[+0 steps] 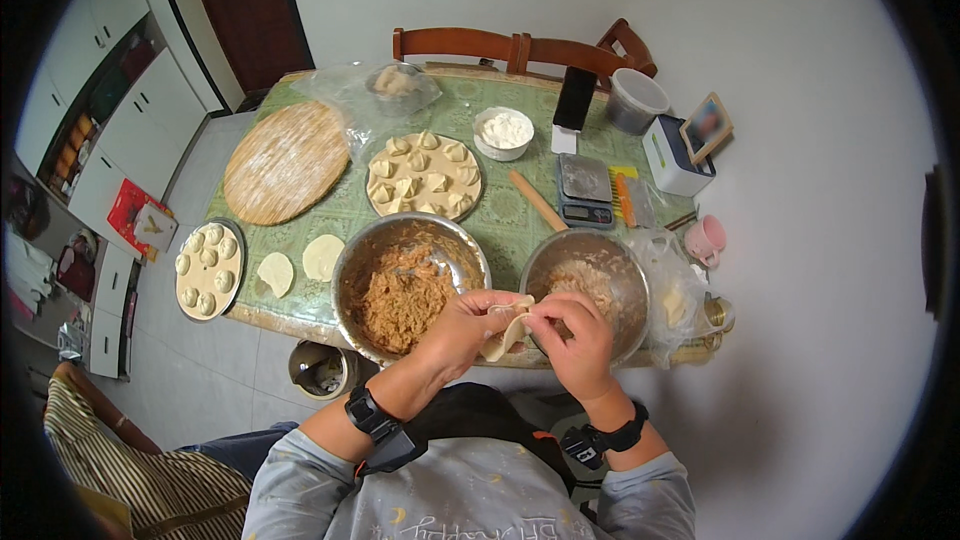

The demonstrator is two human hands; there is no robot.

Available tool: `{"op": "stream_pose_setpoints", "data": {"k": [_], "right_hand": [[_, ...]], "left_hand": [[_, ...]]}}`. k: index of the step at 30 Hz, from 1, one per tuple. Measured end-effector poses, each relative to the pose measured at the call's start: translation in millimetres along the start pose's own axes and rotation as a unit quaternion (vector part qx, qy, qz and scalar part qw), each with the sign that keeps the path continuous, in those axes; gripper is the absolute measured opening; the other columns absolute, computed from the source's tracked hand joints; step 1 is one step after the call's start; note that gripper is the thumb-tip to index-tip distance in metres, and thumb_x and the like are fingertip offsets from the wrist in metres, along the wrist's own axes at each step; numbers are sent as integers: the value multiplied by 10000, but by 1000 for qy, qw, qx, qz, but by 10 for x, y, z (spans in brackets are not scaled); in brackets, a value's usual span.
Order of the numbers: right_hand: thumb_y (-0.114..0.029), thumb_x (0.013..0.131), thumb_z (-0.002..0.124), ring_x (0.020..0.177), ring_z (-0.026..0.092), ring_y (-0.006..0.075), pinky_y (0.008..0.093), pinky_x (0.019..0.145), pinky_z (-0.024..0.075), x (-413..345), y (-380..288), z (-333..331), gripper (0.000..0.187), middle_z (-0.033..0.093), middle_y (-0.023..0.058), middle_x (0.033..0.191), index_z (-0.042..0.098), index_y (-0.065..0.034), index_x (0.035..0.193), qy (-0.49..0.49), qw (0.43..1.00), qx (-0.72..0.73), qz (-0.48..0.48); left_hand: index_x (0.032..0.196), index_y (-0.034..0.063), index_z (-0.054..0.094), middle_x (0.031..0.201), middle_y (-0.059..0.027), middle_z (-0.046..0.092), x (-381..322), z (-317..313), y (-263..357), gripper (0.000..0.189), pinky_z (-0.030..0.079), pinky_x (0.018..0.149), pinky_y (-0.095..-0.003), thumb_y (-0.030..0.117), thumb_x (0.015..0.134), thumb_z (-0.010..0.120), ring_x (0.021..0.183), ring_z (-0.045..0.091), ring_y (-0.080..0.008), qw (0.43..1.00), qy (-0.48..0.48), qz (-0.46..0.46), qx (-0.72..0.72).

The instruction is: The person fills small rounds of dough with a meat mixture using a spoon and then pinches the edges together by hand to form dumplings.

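Observation:
A thin dough wrapper (504,343) is folded between my two hands, over the gap between two metal bowls. My left hand (469,326) cups it from the left, thumb along its upper edge. With thumb and forefinger, my right hand (574,337) pinches its right edge. Whether filling lies inside, I cannot tell. The left steel bowl (346,315) holds brown minced filling (401,296) and a shiny spoon-like metal piece. Behind my right hand, the other steel bowl (636,300) contains a paler mince (581,281). Two flat dough rounds (275,274) lie left of the bowls.
Pleated buns fill a round tray (426,174) and a smaller one (210,270) at the left edge. Around them are a wooden board (289,161), white flour bowl (504,133), rolling pin (537,200), scale (585,187), plastic bag (667,300) and pink mug (705,238). A person in stripes sits lower left.

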State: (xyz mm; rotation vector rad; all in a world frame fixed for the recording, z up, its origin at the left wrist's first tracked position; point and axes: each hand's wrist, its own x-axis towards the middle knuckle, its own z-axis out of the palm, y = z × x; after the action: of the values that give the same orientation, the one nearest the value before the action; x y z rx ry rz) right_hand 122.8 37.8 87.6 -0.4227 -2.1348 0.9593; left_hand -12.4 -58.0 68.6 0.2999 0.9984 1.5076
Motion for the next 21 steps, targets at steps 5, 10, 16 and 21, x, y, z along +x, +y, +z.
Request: {"op": "stream_pose_setpoints", "data": {"k": [5,10,16,21], "right_hand": [[-15,751,714,710,594,156,256,608,493,-5,-25,77,138,590,75,884,637,-7,867,59,987,95,111],[-9,754,710,738,590,148,249,629,490,-16,85,-18,141,591,73,900,639,-3,875,-32,991,95,87],[9,762,691,777,592,160,256,657,488,-4,131,-71,97,594,80,891,629,-12,835,7,997,77,10],[-13,786,676,891,606,198,288,756,489,-17,156,-120,80,616,121,998,605,-13,823,-30,985,160,57]], "left_hand": [[1052,-30,629,867,-80,650,20,-93,-56,190,537,656,-250,43,891,560,722,627,-121,996,-46,50,58],[1139,-15,557,954,-50,639,-8,-115,77,260,526,757,-255,81,897,572,881,622,-129,960,-49,64,267],[1208,4,484,1088,-101,591,-13,-182,165,327,535,784,-294,110,912,573,935,622,-187,984,-127,-98,-73],[1201,40,503,1026,-75,611,-3,-275,-5,331,537,650,-250,88,888,600,788,633,-150,993,-108,-12,-45]]}}
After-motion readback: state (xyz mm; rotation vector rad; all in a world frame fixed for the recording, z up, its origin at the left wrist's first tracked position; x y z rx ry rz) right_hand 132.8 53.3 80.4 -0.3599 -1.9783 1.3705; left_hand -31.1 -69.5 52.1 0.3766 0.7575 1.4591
